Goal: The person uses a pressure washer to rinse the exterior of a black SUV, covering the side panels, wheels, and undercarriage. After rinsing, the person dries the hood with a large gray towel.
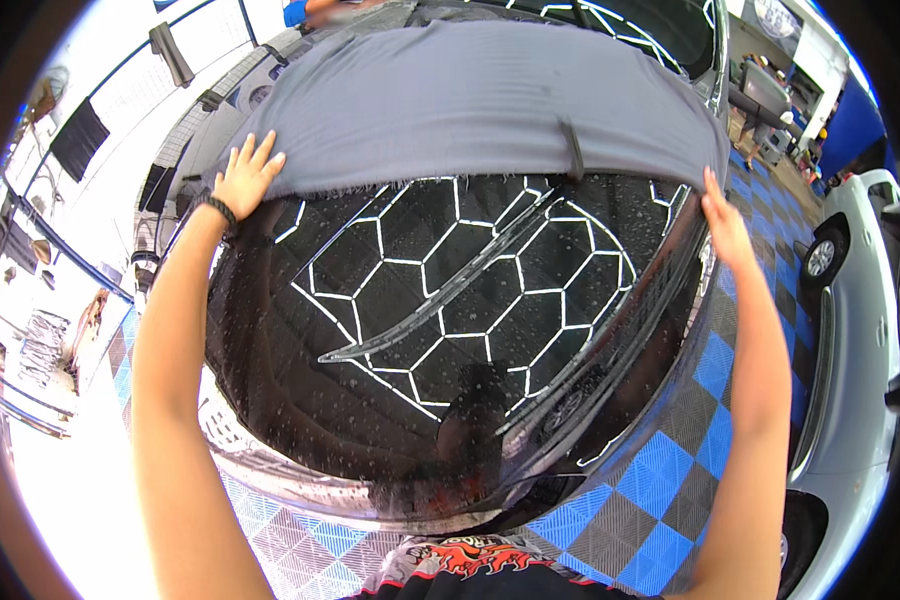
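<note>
A large grey cloth [450, 105] lies spread across the far part of a car's black hood [390, 405]. My left hand [249, 176], with a dark braided bracelet at the wrist, rests on the cloth's left near corner, fingers spread. At the right near corner is my right hand [724, 217], its fingers at the cloth's edge; whether they pinch it cannot be told. A small dark strip [571, 148] shows at the near edge of the cloth. The glossy hood bears water drops and reflects a honeycomb of white lights.
A silver car [855, 322] stands at the right. Blue and grey floor tiles [652, 480] surround the black car's front. Cloths hang on blue rails at the left, one of them black [79, 139]. Part of a person in blue [300, 13] appears at the top; people stand at the far right.
</note>
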### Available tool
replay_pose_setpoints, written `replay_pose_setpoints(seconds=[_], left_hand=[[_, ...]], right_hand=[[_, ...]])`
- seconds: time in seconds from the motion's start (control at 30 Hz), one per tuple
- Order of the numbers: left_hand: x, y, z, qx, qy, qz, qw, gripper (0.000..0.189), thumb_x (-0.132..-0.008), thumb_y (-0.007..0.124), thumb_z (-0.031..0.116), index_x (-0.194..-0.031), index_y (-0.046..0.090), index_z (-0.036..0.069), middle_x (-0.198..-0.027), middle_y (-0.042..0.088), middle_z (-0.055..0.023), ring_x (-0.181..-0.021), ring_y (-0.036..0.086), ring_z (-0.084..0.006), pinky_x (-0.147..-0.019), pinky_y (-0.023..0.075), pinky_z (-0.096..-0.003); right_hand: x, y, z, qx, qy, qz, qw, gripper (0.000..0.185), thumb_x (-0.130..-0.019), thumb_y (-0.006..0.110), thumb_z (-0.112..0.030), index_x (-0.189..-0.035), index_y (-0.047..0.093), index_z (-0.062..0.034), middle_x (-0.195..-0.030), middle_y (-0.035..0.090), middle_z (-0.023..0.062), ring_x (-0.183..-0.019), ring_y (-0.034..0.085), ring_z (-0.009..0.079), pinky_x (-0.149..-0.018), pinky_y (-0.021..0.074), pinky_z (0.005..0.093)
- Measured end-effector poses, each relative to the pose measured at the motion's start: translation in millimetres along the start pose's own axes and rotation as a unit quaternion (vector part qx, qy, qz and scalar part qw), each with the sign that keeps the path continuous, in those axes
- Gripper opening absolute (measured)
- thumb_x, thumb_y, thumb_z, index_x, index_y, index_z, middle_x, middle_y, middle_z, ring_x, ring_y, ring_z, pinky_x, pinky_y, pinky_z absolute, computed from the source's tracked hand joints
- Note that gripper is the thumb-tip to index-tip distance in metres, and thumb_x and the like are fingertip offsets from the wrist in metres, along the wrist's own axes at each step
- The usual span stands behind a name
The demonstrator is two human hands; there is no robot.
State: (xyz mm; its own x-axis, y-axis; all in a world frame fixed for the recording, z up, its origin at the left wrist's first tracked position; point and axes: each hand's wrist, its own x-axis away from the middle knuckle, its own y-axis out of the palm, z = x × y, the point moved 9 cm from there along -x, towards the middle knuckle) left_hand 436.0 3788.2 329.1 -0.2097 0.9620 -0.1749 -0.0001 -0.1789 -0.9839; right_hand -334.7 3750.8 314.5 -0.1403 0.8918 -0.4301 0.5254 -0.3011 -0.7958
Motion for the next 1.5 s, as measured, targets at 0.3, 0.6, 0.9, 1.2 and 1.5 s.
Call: replay_pose_setpoints(seconds=[0.3,0.6,0.9,1.2,1.5], left_hand=[[226,-6,-1,0.038,0.021,0.033,0.998,0.059,-0.108,0.028,0.039,-0.162,0.019,0.018,-0.169,0.013,-0.0151,-0.154,0.012,-0.0439,-0.120,0.0144,-0.0618],[449,32,22,0.112,-0.037,0.185,0.976,0.068,-0.099,0.041,0.018,-0.159,0.016,-0.004,-0.166,0.005,-0.0283,-0.154,0.003,-0.0469,-0.123,0.0058,-0.0580],[404,-66,64,0.174,0.055,0.388,0.903,0.065,-0.099,0.059,0.043,-0.147,0.047,0.001,-0.161,0.030,-0.0239,-0.151,0.026,-0.0371,-0.122,0.0203,-0.0500],[446,16,61,0.128,-0.082,0.364,0.919,0.059,-0.098,0.051,0.039,-0.152,0.044,0.015,-0.161,0.036,-0.0096,-0.151,0.025,-0.0354,-0.122,0.0126,-0.0563],[516,150,26,0.342,-0.200,0.426,0.813,0.068,-0.105,0.034,0.036,-0.160,0.015,0.001,-0.167,0.009,-0.0253,-0.155,0.009,-0.0403,-0.124,0.0102,-0.0480]], right_hand=[[192,20,-60,-0.033,-0.086,0.040,0.995,0.035,-0.099,0.057,-0.012,-0.133,0.064,-0.0033,-0.145,0.055,0.0203,-0.143,0.043,0.0359,-0.116,0.0371,0.0413],[359,70,-88,-0.112,-0.067,0.105,0.986,0.038,-0.092,0.065,-0.011,-0.127,0.066,0.0008,-0.140,0.058,0.0252,-0.137,0.049,0.0402,-0.114,0.0386,0.0455],[222,8,-79,-0.284,-0.011,0.203,0.937,0.056,-0.102,0.058,-0.036,-0.144,0.050,-0.0007,-0.145,0.051,0.0187,-0.135,0.048,0.0318,-0.112,0.0379,0.0422],[251,81,-123,-0.022,-0.041,0.183,0.982,0.068,-0.105,0.040,-0.046,-0.157,0.030,-0.0026,-0.161,0.026,0.0276,-0.149,0.022,0.0484,-0.120,0.0203,0.0536],[423,167,-112,-0.058,-0.037,0.123,0.990,0.079,-0.107,0.027,-0.050,-0.160,0.004,0.0036,-0.165,0.002,0.0316,-0.152,0.002,0.0503,-0.120,0.0061,0.0623]])
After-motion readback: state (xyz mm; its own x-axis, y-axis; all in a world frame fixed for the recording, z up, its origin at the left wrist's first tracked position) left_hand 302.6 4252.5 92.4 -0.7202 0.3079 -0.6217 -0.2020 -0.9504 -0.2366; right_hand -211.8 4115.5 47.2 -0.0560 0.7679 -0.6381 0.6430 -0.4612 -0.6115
